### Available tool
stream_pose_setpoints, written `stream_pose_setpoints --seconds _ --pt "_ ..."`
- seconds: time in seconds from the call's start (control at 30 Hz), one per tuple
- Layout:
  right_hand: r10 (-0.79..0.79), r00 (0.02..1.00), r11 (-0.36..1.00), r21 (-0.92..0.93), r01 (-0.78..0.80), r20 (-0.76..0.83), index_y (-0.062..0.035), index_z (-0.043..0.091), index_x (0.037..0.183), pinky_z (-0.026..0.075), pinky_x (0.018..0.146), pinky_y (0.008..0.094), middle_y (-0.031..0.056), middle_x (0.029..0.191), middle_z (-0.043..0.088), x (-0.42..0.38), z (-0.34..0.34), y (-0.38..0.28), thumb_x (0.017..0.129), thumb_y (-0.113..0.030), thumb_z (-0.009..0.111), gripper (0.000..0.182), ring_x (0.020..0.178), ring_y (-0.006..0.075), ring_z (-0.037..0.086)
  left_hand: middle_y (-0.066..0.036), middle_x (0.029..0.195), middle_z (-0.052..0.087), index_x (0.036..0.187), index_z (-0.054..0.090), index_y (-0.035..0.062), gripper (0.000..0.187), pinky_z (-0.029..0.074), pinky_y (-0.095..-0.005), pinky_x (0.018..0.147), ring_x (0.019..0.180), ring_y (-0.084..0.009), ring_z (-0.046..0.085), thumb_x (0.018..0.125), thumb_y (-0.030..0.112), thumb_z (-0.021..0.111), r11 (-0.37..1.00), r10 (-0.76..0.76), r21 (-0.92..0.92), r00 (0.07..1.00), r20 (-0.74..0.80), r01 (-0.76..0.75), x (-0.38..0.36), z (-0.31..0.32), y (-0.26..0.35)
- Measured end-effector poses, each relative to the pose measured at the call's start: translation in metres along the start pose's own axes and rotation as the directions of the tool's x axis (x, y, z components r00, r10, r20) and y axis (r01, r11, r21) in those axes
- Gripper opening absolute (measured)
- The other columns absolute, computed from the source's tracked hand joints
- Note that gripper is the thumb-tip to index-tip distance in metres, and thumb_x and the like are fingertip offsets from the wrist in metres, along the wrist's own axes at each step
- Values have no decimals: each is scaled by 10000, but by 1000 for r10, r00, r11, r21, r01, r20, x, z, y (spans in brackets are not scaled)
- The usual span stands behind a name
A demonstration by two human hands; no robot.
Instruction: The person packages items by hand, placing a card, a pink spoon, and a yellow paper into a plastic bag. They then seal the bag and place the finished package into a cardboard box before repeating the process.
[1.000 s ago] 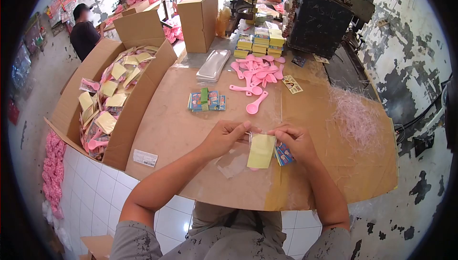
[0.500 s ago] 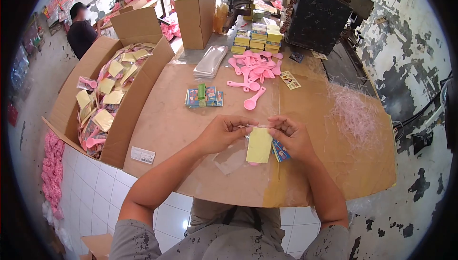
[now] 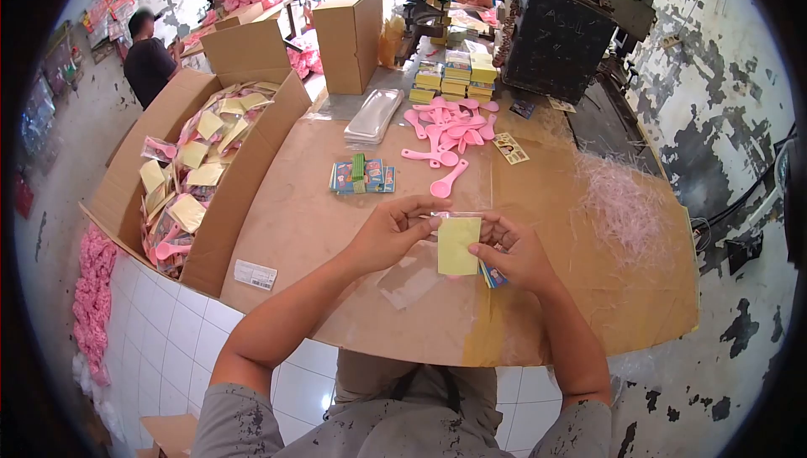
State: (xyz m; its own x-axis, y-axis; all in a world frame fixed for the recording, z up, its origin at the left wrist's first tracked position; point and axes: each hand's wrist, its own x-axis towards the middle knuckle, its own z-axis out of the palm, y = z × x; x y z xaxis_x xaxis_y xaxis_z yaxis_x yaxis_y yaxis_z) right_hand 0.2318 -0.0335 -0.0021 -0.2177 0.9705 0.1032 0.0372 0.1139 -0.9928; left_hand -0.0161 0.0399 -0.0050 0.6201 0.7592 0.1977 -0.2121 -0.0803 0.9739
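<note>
The right thumb is resting lower on the yellow card point(image 3: 458, 248) than before, the right hand point(image 3: 520, 255) closing its grip on that edge while the left hand point(image 3: 395, 233) is pinching its upper left corner, holding it over the bench point(image 3: 328, 248) beside the blue cards point(image 3: 493, 276).

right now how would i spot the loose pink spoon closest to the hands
On the cardboard-covered table, find the heap of pink spoons. The loose spoon lies between that heap and the left hand, its bowl end nearest the hand. Unlike the heaped spoons, it overlaps no other.
</note>
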Motion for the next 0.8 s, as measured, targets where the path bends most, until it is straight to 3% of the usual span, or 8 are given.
stream_pose_setpoints --seconds 0.07,0.17,0.27,0.37,0.47,0.57,0.8 --pt "-1 1000 999 -48 1 -7 36 541 1365 551 814 277 63 1042 685 0 0 -4 945 32 722 458 955 123 672 -82 1198 707 1450 527 -12 447 572 -264 898 1084 -112 683 1026 50 655 998 38 -43 999 -8 -38 -2 6 7" --pt "-89 996 995 44 89 -10 37 535 1373 550 826 280 65 1059 684 4 -1 12 946 35 716 464 956 126 671 -93 1224 687 1485 471 -5 519 576 -266 899 1117 -116 668 1009 33 675 995 40 83 995 91 -47 -5 4 4" --pt "-95 995 993 74 96 -8 40 531 1375 550 837 283 69 1076 686 4 2 8 947 35 712 465 956 128 672 -93 1220 689 1470 477 -8 514 581 -271 903 1111 -119 672 1000 21 682 994 75 69 992 97 -82 -1 0 -6" --pt "-116 993 989 94 117 -18 43 529 1379 550 840 283 69 1073 685 4 0 5 946 38 709 469 966 128 670 -86 1195 707 1438 516 -18 474 581 -270 901 1081 -116 684 997 21 688 998 40 -59 995 92 -34 0 -1 -2" --pt "-114 993 988 102 115 -22 43 527 1385 547 849 283 67 1068 684 5 -1 2 943 42 710 478 971 130 668 -92 1148 724 1389 562 -39 442 589 -284 896 1077 -140 696 982 38 717 995 -94 -12 991 90 96 1 -6 -4" --pt "-115 993 988 96 118 -36 43 527 1388 544 867 284 74 1092 689 6 -2 5 943 41 710 482 991 136 670 -97 1139 735 1345 595 -46 399 596 -282 891 1048 -146 711 980 50 725 995 -104 8 993 49 104 1 -5 -3" --pt "-127 991 985 114 132 -49 45 497 1410 542 884 288 91 1121 691 10 -7 14 947 37 710 509 1008 142 668 -114 1197 723 1368 576 -49 408 591 -291 939 1089 -148 701 984 9 700 993 -62 -90 990 123 73 5 -10 -7"
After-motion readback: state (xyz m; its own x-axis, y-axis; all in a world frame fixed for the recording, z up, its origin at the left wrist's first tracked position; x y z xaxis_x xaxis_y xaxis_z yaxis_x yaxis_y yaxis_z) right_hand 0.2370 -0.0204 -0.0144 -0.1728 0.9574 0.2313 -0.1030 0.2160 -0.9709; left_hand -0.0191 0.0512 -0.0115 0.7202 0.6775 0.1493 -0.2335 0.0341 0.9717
